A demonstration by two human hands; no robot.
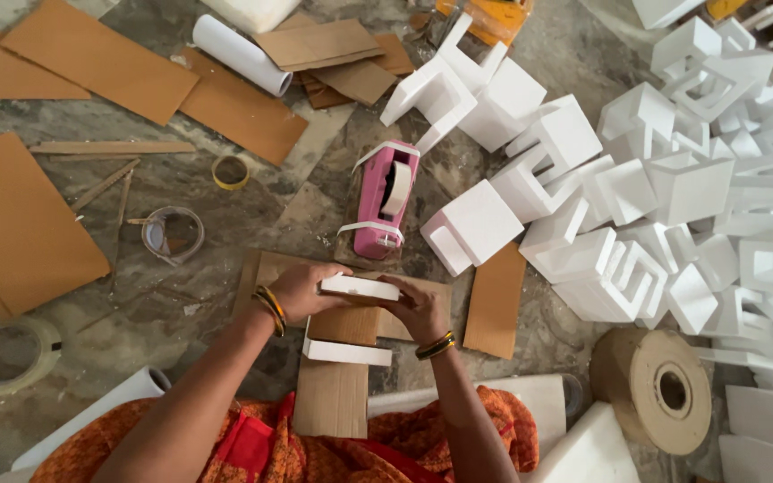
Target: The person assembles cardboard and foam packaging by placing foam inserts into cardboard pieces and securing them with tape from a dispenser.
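- Orange patterned cloth (315, 452) fills the bottom edge of the view, at the person's lap, with both forearms reaching out over it.
- Just ahead, a folded strip of brown cardboard (333, 385) lies on the floor (181, 304), and a second white foam slab (347, 352) rests across it.
- Left hand (301, 288), a gold-and-dark bangle at its wrist, grips the left end of a white foam piece (360, 287); its fingers curl over the top edge and pinch that end.
- Right hand (420, 309), also with a bangle, holds the right end of the same piece, fingers closed around it from below and the side.
- That foam piece sits between the two hands, raised just above the cardboard, directly below the pink tape dispenser.
- Beyond the hands, the pink tape dispenser (382, 201) stands on the floor, loaded with a pale roll and with strips of tape across it.
- To the left lie a clear tape roll (172, 234), a small yellow tape ring (230, 172) and a large tape roll (2, 355) at the frame edge.
- At right, a thick brown paper reel (657, 389) sits beside a big heap of white foam blocks (673, 188).
- Farthest off, flat cardboard sheets (100, 58) and a white tube (242, 54) lie on the floor.
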